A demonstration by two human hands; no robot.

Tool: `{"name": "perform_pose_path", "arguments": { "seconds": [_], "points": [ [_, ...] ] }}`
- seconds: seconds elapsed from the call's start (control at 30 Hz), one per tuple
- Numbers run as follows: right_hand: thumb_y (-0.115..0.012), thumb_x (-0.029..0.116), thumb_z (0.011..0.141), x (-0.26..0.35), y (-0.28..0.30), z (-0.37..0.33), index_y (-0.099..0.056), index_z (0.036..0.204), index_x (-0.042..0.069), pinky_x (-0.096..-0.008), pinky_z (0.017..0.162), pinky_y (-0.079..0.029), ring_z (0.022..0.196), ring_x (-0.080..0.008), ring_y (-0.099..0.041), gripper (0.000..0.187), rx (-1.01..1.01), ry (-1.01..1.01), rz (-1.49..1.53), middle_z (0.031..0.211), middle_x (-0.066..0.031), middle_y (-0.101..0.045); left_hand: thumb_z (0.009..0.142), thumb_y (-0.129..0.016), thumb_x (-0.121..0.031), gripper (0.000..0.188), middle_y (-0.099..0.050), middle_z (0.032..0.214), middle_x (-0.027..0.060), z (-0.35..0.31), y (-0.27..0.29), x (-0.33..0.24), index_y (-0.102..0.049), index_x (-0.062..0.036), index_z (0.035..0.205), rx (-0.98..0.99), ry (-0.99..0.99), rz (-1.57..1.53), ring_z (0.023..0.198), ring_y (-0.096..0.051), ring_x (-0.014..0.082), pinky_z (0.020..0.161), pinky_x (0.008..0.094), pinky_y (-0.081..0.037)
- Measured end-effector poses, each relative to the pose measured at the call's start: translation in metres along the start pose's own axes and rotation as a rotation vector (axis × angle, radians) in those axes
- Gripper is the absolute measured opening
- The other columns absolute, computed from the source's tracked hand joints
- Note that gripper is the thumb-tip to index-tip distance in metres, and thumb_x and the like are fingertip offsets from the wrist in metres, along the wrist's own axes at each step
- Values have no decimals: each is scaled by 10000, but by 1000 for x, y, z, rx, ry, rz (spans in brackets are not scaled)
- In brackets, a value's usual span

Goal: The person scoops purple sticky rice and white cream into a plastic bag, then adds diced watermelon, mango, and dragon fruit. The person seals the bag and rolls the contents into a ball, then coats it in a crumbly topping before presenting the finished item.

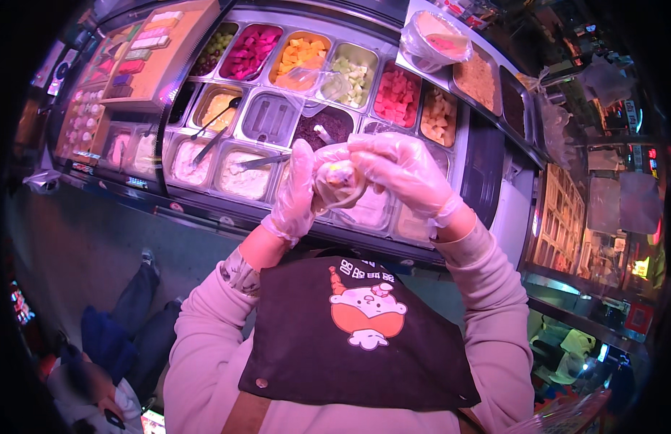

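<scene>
Both hands wear clear plastic gloves and meet above the near row of food pans. Cupped between them is a soft, pale dough wrapper (340,182), gathered round a whitish filling with bits of yellow at its open top. My left hand (293,192) supports its left side, thumb and fingers curved along it. My right hand (404,166) reaches across from the right, its fingertips closed on the wrapper's upper edge. Just beyond them is a pan of dark purple grains (324,129). A cream pan with a spatula (243,177) stands left of my left hand.
Further back stand pans of magenta cubes (251,52), orange cubes (300,59), pale green cubes (348,76) and red cubes (397,95). A plastic-lined bowl (438,43) sits at back right. Packaged blocks fill a wooden case (151,50) at left. Another person's legs (136,304) show at lower left.
</scene>
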State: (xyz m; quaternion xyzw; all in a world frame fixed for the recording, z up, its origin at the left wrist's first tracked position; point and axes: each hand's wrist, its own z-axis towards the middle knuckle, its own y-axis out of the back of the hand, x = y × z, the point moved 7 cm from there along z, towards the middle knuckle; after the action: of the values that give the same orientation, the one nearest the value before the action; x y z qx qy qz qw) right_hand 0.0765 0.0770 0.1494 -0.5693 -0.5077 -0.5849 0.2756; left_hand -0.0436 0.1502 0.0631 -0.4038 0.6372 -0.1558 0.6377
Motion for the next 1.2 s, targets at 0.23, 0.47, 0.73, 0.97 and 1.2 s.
{"name": "perform_pose_path", "arguments": {
  "seconds": [0.23,0.47,0.73,0.97,1.2],
  "points": [
    [-739,74,908,-7,-18,2,-747,1173,32,-335,786,-558,856,-191,-697,268,45,121,-298,947,-111,-713,1052,-617,-238,430,-643,1155,26,-4,7,-2,-560,1,1405,-10,-156,115,948,-595,75,872,239,-498],
    [-709,1,862,-5,-10,1,-743,1074,31,-335,741,-562,819,-212,-720,217,-232,342,-235,905,-113,-733,926,-792,-141,470,-661,1158,38,-2,10,5,-604,7,1331,-141,-38,193,1012,-632,101,884,252,-538],
    [-709,28,903,-56,16,6,-621,1230,-38,-306,893,-564,974,-192,-701,345,-66,-161,720,1163,-108,-678,901,-807,-71,412,-684,1181,67,15,21,15,-632,3,1267,-164,-80,264,1063,-665,131,934,272,-559],
    [-769,29,862,-58,18,0,-655,1192,-67,-267,841,-540,919,-147,-687,362,11,-320,347,1047,-109,-708,864,-849,-71,360,-682,1087,55,16,8,11,-644,-17,1156,-199,-246,366,983,-657,104,864,255,-558],
    [-750,38,892,-64,34,1,-684,1050,-34,-252,700,-534,763,-105,-656,186,-39,-269,377,867,-67,-718,822,-889,-78,409,-651,1049,32,16,3,14,-636,-11,1138,-243,-239,370,936,-617,84,802,246,-533]
  ]
}}
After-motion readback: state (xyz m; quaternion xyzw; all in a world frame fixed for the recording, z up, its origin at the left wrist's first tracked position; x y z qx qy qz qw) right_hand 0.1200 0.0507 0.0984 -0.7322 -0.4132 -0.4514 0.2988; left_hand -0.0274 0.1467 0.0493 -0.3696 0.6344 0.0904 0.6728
